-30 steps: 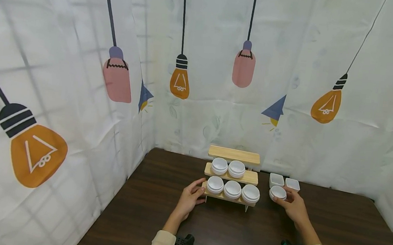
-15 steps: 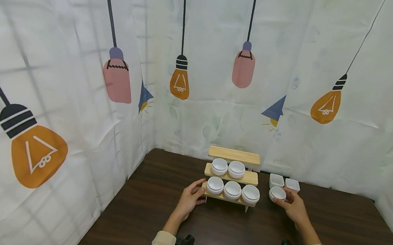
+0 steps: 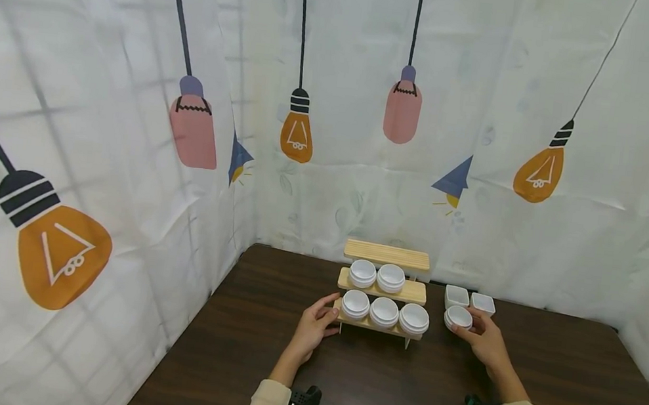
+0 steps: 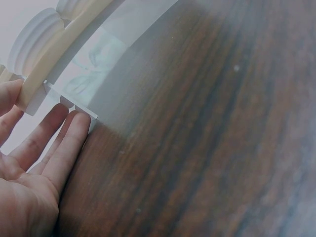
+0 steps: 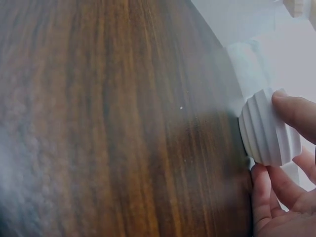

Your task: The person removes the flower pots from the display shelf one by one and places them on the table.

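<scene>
A three-tier display stand [image 3: 387, 255] with pale wooden boards and clear legs stands near the back of the table. Three round white ribbed bowls [image 3: 384, 312] line its lowest board, and two more sit on the middle one; the top board is bare. My left hand [image 3: 311, 326] grips the left end of the lowest board [image 4: 34, 94], thumb on the wood, lower fingers by the clear leg. To the right of the stand, my right hand [image 3: 487, 345] holds another round ribbed bowl [image 5: 266, 131] between thumb and fingers, low at the tabletop.
Two small square white dishes [image 3: 456, 297] stand just behind the bowl in my right hand. The dark wooden table [image 3: 376, 386] reaches back to a white curtain [image 3: 331, 196] printed with lamps, which also runs along the left side.
</scene>
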Tool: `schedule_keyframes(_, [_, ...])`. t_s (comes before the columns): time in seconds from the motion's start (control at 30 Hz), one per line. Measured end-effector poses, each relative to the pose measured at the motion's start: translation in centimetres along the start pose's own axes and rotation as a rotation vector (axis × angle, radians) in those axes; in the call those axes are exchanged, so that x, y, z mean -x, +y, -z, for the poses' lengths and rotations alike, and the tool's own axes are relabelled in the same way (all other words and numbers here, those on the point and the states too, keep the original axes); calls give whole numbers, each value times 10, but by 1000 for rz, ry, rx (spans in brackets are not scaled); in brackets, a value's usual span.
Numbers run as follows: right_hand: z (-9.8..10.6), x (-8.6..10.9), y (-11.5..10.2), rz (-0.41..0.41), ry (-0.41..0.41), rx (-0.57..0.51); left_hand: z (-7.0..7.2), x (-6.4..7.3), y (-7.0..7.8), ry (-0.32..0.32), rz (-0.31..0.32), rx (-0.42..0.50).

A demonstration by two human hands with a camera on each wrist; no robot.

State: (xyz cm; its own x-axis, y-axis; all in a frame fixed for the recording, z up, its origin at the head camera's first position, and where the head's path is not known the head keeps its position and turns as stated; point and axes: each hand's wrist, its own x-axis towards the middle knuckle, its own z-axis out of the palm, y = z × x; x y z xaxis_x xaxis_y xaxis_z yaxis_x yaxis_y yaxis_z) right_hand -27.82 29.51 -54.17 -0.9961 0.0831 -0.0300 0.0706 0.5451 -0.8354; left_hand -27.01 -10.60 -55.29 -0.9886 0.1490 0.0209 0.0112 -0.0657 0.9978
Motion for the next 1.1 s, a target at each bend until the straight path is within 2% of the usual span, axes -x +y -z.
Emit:
schedule_keyframes(0.7, [0,0,-1,-16,-1,-24,0,1,-2,-1,3,-5])
schedule_keyframes(1.1, [0,3,-1,-25,34,-61,0,1,0,-2,-9,3])
